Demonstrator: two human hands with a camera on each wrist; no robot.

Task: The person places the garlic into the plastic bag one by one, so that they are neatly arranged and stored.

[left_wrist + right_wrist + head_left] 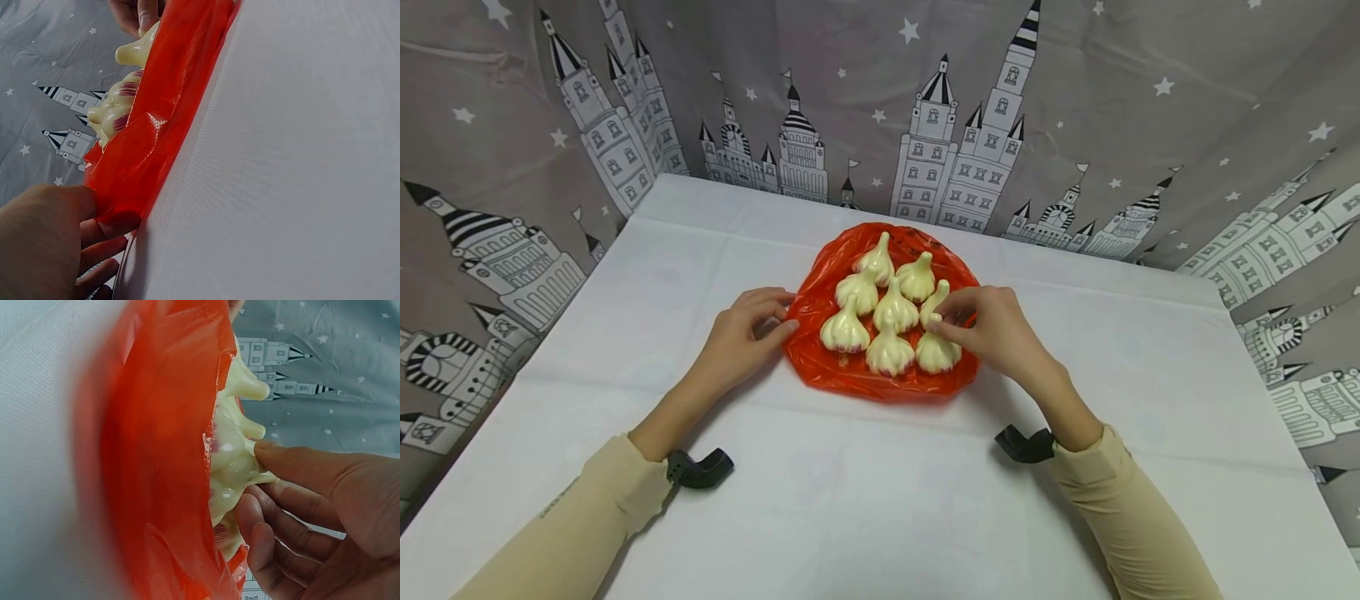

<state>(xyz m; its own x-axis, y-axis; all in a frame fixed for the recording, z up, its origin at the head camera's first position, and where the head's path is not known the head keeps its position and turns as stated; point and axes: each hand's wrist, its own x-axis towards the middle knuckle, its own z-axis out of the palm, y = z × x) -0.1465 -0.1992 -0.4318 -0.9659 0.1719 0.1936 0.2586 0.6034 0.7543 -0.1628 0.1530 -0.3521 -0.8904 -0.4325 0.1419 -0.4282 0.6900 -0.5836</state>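
Observation:
A red plastic bag point(820, 371) lies spread open on the white table, with several cream garlic bulbs point(891, 308) standing in it, stems up. At the bag's left edge, my left hand point(748, 329) pinches the red film between thumb and fingers; the left wrist view shows the film point(119, 194) over a fingertip. My right hand point(996, 325) reaches over the bag's right side. Its thumb and forefinger pinch the stem of the front right garlic bulb point(938, 356). In the right wrist view, the raised red side of the bag point(165, 456) hides the lower parts of the bulbs.
The white tabletop point(865, 492) extends around the bag on all sides. Behind it hangs a grey cloth point(842, 50) printed with castles and stars. A black wrist mount point(700, 469) sits on the left wrist, another point(1026, 444) on the right.

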